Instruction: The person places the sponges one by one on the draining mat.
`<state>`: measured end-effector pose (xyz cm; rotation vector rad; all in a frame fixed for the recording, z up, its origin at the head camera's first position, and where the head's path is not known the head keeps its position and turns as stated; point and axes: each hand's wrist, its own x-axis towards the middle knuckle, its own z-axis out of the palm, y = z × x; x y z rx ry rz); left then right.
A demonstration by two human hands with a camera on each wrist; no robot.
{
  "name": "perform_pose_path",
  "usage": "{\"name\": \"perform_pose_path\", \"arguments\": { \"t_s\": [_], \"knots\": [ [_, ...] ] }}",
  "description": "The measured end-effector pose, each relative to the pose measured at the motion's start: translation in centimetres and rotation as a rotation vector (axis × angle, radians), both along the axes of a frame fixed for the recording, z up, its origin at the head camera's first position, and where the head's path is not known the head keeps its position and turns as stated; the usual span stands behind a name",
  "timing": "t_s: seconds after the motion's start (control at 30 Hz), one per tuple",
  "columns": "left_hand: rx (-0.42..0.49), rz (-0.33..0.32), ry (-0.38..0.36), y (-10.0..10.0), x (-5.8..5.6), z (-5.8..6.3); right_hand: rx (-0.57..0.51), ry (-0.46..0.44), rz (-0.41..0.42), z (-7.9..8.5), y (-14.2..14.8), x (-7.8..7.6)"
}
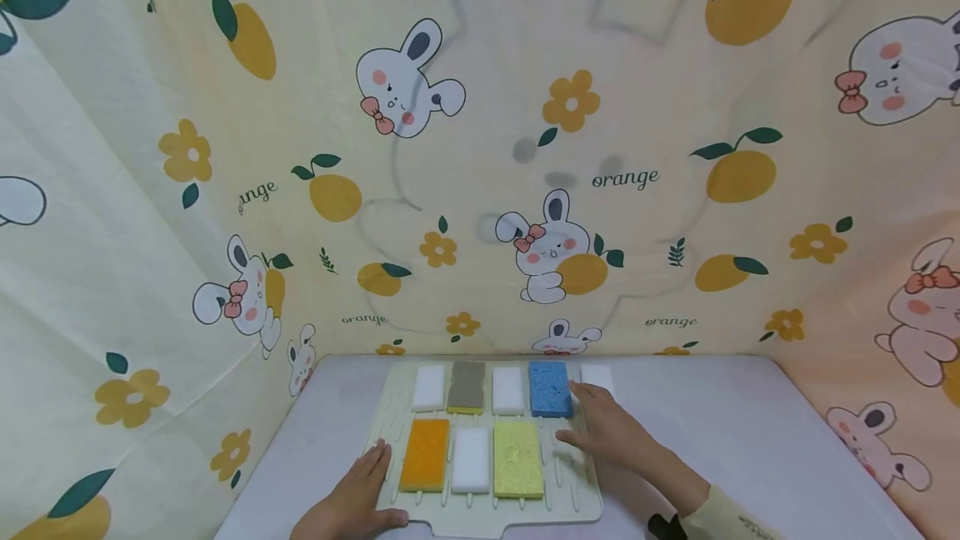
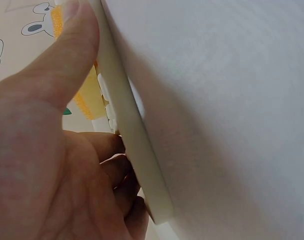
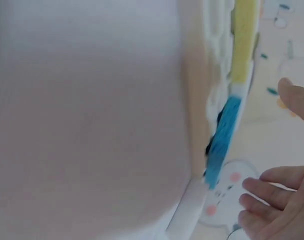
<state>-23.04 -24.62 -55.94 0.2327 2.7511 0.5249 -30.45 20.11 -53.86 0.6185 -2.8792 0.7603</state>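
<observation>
A cream ridged draining board point(image 1: 558, 515) lies on the table, bearing several sponges in two rows. My left hand point(image 1: 352, 494) rests at its front left corner, fingers along the left edge and thumb by the front edge. In the left wrist view, fingers and thumb touch the board's rim point(image 2: 136, 145). My right hand point(image 1: 611, 432) hovers at the right side, fingertips close to the blue sponge point(image 1: 551, 389), thumb spread away; a gap shows between hand and sponge in the right wrist view. In front lie an orange sponge point(image 1: 425, 455), a white sponge point(image 1: 470, 461) and a yellow-green sponge point(image 1: 517, 460).
The back row also has two white sponges, one at left point(image 1: 429, 388) and one in the middle point(image 1: 508, 391), around a grey-topped sponge point(image 1: 467, 386). Another white block point(image 1: 597, 377) lies behind my right hand. Printed cloth walls point(image 1: 480, 148) enclose the white table point(image 1: 720, 440).
</observation>
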Motion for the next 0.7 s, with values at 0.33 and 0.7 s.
{"name": "perform_pose_path", "arguments": {
  "t_s": [0.33,0.7],
  "knots": [
    [0.004,-0.009,0.011,-0.1,-0.1,0.1,-0.032,-0.082,0.007,-0.2,2.8,-2.5],
    [0.029,-0.016,0.004,0.0,0.0,0.3,0.013,-0.146,-0.030,-0.4,4.5,-4.7]
  ]
}}
